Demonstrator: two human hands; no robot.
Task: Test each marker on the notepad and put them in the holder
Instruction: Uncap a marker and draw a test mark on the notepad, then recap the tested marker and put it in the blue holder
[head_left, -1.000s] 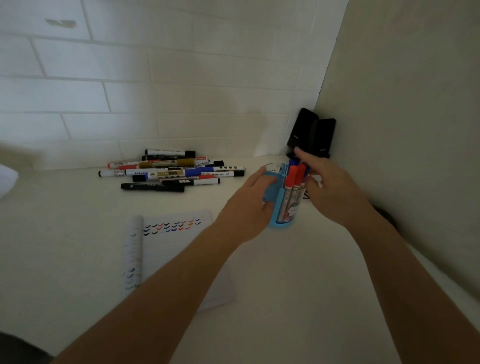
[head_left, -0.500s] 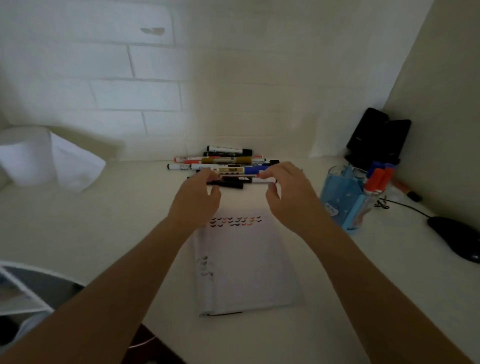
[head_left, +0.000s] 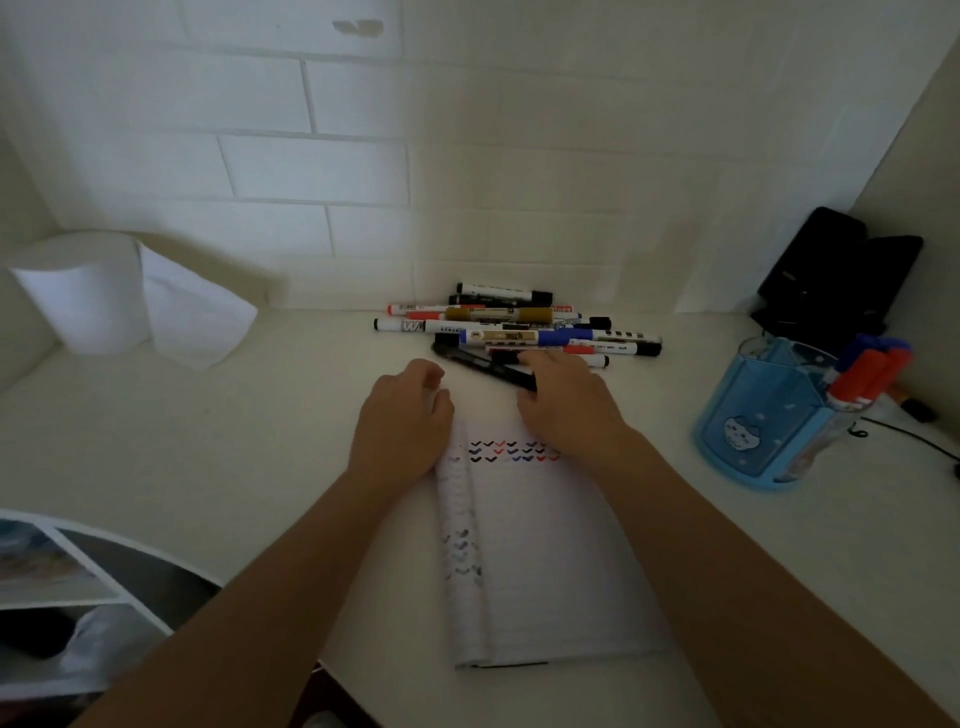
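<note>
The right hand is reaching past the top edge of the notepad and is closing finger and thumb on the near end of a black marker, which is lying slantwise at the front of the pile of markers against the wall. The left hand is resting at the notepad's top left corner with its fingers loosely curled, and nothing is showing in it.

The black marker is looking light, stiff and smooth, so it is likely rolling easily on the bench. A pinch around the middle of the barrel is probably serving best, leaving the cap end free for the other hand to pull. Lifting it may be nudging the neighbours it is touching.

By count, one notepad is lying flat on the bench, carrying two short rows of tick marks near its top. One blue holder is standing well apart to the right, already keeping at least four markers: two red-capped and two blue-capped. The pile is holding about ten more; they are overlapping too much for an exact number. One paper roll is standing far left.
</note>
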